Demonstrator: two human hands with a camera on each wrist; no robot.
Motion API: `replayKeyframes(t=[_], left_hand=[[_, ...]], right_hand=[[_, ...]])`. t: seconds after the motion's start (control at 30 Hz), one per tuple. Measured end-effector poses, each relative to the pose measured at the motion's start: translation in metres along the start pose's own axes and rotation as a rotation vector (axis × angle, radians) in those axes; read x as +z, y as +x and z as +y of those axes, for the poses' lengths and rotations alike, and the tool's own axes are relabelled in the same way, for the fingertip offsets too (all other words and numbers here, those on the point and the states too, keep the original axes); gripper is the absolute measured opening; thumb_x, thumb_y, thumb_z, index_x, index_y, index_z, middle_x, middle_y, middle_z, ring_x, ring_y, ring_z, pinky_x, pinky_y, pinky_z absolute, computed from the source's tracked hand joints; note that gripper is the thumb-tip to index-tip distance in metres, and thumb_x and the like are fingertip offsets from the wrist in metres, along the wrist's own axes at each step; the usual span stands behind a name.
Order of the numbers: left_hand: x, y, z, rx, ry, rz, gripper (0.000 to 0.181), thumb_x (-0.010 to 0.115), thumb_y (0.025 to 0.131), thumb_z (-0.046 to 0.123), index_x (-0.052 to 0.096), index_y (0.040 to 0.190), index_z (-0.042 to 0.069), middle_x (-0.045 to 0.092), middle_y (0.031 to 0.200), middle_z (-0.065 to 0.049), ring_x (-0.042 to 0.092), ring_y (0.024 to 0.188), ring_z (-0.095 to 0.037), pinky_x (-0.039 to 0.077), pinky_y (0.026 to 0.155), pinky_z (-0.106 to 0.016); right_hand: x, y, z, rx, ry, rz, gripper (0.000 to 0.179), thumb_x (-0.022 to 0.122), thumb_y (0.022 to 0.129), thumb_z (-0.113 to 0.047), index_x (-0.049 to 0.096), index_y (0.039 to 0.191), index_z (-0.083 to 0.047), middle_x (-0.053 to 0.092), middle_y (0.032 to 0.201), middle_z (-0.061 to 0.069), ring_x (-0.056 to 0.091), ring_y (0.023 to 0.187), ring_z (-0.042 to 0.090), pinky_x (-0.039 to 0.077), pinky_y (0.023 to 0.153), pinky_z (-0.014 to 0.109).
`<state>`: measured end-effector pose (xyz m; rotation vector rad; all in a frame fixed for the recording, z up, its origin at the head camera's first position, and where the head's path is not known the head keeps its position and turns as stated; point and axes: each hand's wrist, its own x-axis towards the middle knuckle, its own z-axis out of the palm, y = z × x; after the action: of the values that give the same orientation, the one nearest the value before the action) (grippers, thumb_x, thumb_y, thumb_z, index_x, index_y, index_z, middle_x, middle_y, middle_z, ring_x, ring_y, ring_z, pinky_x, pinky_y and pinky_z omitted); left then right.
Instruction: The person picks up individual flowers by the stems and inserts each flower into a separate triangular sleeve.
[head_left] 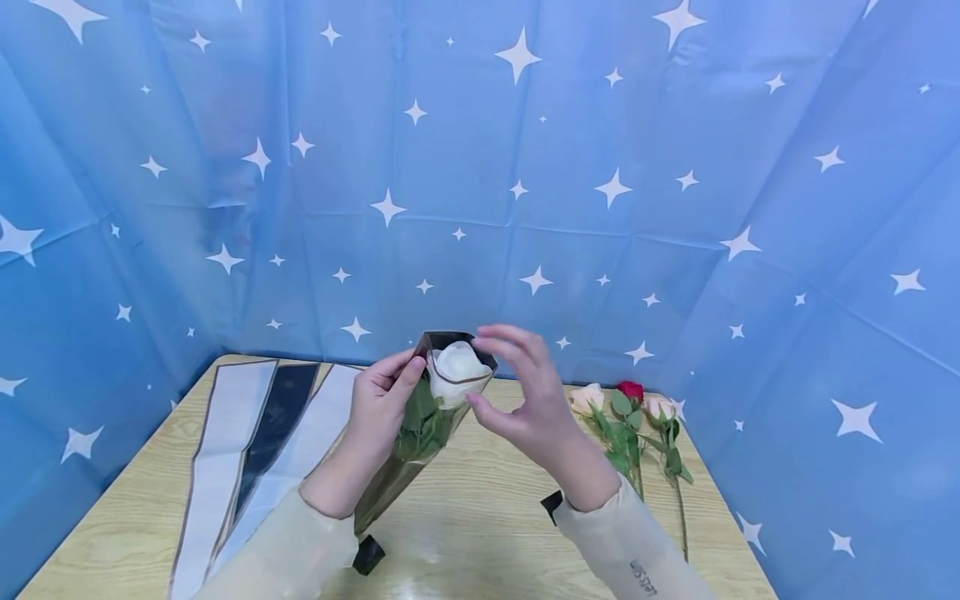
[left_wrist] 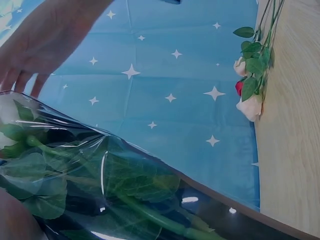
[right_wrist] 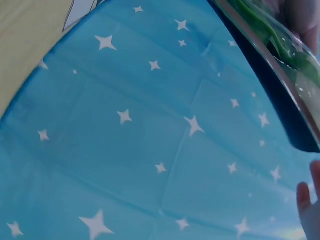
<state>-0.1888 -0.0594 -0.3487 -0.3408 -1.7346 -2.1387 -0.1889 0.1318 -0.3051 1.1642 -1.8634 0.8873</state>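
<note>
A white rose [head_left: 459, 364] with green leaves stands inside a clear flower sleeve [head_left: 378, 496] with a black back, tilted over the table. My left hand [head_left: 378, 408] grips the sleeve's left edge near the top, thumb in front. On the other side my right hand [head_left: 536, 404] is spread beside the sleeve's mouth, its fingertips by the rim and thumb near the lower right edge. The left wrist view shows the leaves and stem through the shiny film [left_wrist: 102, 170]. In the right wrist view, the right fingers [right_wrist: 304, 197] appear below the sleeve's dark edge [right_wrist: 270, 85].
Flat white and black sleeves [head_left: 232, 425] lie on the left of the wooden table [head_left: 472, 517]. At right lie a red rose [head_left: 631, 390] and two pale roses [head_left: 588, 398] with leafy stems. A blue star-patterned curtain [head_left: 480, 150] surrounds the table's back and sides.
</note>
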Motion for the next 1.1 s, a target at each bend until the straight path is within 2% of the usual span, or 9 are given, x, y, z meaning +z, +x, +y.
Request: replayKeyframes(t=[0.07,0.13,0.23,0.33,0.47,0.67,0.83,0.93,1.1], left_hand=[[-0.001,0.001,0.002,0.001,0.007,0.008,0.026,0.056,0.094,0.007,0.062,0.113,-0.011,0.07,0.092,0.016,0.061,0.092,-0.003,0.05,0.082,-0.018],[-0.002,0.002,0.004,-0.001,-0.003,0.016,0.027,0.055,0.095,0.008,0.062,0.113,-0.011,0.069,0.093,0.015,0.061,0.095,-0.004,0.049,0.083,-0.019],[-0.003,0.003,0.007,-0.002,-0.017,0.025,0.029,0.054,0.096,0.011,0.061,0.115,-0.011,0.069,0.096,0.015,0.06,0.099,-0.005,0.049,0.084,-0.018],[-0.003,0.003,0.009,0.003,-0.045,0.011,0.032,0.052,0.098,0.013,0.059,0.119,-0.01,0.069,0.1,0.015,0.059,0.104,-0.005,0.048,0.087,-0.019],[-0.002,0.003,0.012,0.011,-0.067,-0.032,0.034,0.048,0.1,0.014,0.056,0.124,-0.009,0.068,0.106,0.016,0.058,0.11,-0.006,0.047,0.092,-0.02],[-0.004,0.003,0.012,-0.017,-0.059,-0.062,0.038,0.046,0.1,0.019,0.054,0.127,-0.008,0.066,0.109,0.015,0.057,0.109,-0.004,0.048,0.089,-0.02],[-0.008,0.004,0.008,-0.042,-0.058,-0.113,0.037,0.048,0.099,0.012,0.05,0.13,-0.008,0.064,0.112,0.014,0.058,0.107,-0.003,0.049,0.086,-0.019],[-0.012,0.002,0.001,-0.104,-0.008,-0.195,0.037,0.049,0.097,0.008,0.049,0.13,-0.008,0.064,0.114,0.007,0.059,0.102,-0.001,0.049,0.085,-0.019],[-0.018,-0.005,-0.015,-0.228,0.149,-0.395,0.04,0.058,0.095,0.019,0.054,0.128,-0.004,0.064,0.114,-0.016,0.061,0.094,-0.006,0.05,0.082,-0.023]], right_hand=[[0.002,-0.007,0.002,0.094,0.082,0.061,0.048,0.07,0.076,-0.012,0.051,0.117,0.004,0.051,0.121,0.017,0.048,0.114,0.026,0.041,0.094,0.034],[0.004,-0.014,0.003,0.22,0.16,0.075,0.046,0.07,0.075,-0.006,0.049,0.115,0.003,0.05,0.119,0.017,0.048,0.111,0.024,0.043,0.09,0.034],[0.009,-0.024,0.004,0.401,0.251,0.031,0.037,0.07,0.078,0.0,0.055,0.113,-0.001,0.054,0.117,0.014,0.051,0.107,0.021,0.047,0.085,0.037],[0.017,-0.031,0.003,0.513,0.264,-0.051,0.029,0.071,0.082,-0.003,0.065,0.11,-0.006,0.064,0.112,0.009,0.057,0.102,0.018,0.05,0.084,0.037],[0.025,-0.035,-0.001,0.547,0.238,-0.076,0.019,0.071,0.084,-0.011,0.071,0.103,-0.008,0.071,0.099,0.005,0.064,0.09,0.014,0.053,0.08,0.031],[0.029,-0.036,-0.002,0.549,0.208,0.055,0.009,0.071,0.084,-0.009,0.074,0.091,-0.004,0.073,0.087,0.008,0.067,0.079,0.008,0.055,0.072,0.026],[0.024,-0.034,-0.002,0.675,0.315,0.189,0.009,0.068,0.085,-0.004,0.071,0.089,0.004,0.071,0.083,0.017,0.066,0.073,0.004,0.055,0.068,0.024],[0.019,-0.031,0.0,0.744,0.367,0.279,0.011,0.066,0.087,-0.004,0.069,0.087,0.007,0.07,0.077,0.011,0.065,0.067,0.005,0.054,0.065,0.024],[0.01,-0.028,0.006,0.782,0.346,0.367,0.018,0.066,0.088,-0.01,0.069,0.086,0.008,0.067,0.069,-0.008,0.064,0.063,0.008,0.053,0.064,0.024]])
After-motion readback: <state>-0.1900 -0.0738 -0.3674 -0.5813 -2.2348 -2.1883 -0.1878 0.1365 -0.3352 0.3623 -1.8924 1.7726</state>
